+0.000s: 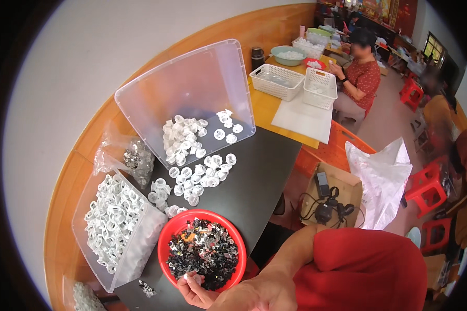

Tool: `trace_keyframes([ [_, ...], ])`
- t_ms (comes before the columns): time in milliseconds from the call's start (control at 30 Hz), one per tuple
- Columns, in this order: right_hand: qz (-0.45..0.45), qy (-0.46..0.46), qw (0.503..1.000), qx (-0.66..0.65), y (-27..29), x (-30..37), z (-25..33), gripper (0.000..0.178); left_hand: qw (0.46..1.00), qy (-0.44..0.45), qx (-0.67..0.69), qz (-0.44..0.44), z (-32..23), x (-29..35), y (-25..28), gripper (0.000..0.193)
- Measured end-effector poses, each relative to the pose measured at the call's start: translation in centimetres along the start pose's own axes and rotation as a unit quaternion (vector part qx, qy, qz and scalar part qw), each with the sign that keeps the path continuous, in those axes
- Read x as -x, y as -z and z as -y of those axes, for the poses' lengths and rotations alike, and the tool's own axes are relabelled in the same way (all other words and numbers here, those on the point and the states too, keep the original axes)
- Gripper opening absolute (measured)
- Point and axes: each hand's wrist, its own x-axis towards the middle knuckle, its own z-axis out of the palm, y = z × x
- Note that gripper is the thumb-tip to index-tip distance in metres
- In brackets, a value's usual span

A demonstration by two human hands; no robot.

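My left hand point(198, 294) is closed at the near rim of a red bowl point(163, 243), its fingertips pinched together. A tiny pale spot shows at the fingertips, too small to name. Beside it, at the lower edge, my right hand point(262, 296) lies close to the left one; its fingers are hidden. Inside the bowl is a heap of small black, clear and coloured parts point(205, 254). Round white plastic pieces with clear centres point(200, 176) lie loose on the dark table point(259, 181), just beyond the bowl.
Left of the bowl, a clear bin point(140, 254) brims with white rings point(111, 217). A tilted clear bin point(187, 78) holds more round pieces. Behind stand white baskets point(277, 83) and a seated person point(360, 72). At right are a cardboard box point(337, 181), a white sack point(379, 176) and red stools point(425, 189).
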Motion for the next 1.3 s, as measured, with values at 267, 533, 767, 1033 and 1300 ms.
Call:
trace_keyframes([
  [267, 0.004, -0.029, 0.999, -0.037, 0.6, 0.1, -0.1, 0.025, 1.000, -0.007, 0.017, -0.012, -0.2, 0.3, 0.1, 0.014],
  [533, -0.069, -0.060, 0.979, -0.184, -0.4, 0.2, -1.6, 0.023, 0.999, -0.006, 0.021, -0.030, 1.2, 0.4, 1.0, 0.012],
  [767, -0.093, -0.158, 0.959, -0.217, -1.3, 0.4, 0.2, 0.023, 0.999, -0.007, 0.025, -0.021, 0.5, 0.7, 0.5, 0.013],
  [1033, -0.180, -0.275, 0.940, -0.093, 0.1, -2.1, 0.6, 0.015, 0.999, 0.003, -0.009, -0.035, 0.7, 0.4, 1.2, 0.013],
  [1300, -0.162, -0.317, 0.897, -0.262, -1.5, -7.2, -0.7, 0.026, 1.000, -0.010, 0.019, -0.021, -0.4, 0.7, 0.4, 0.013],
])
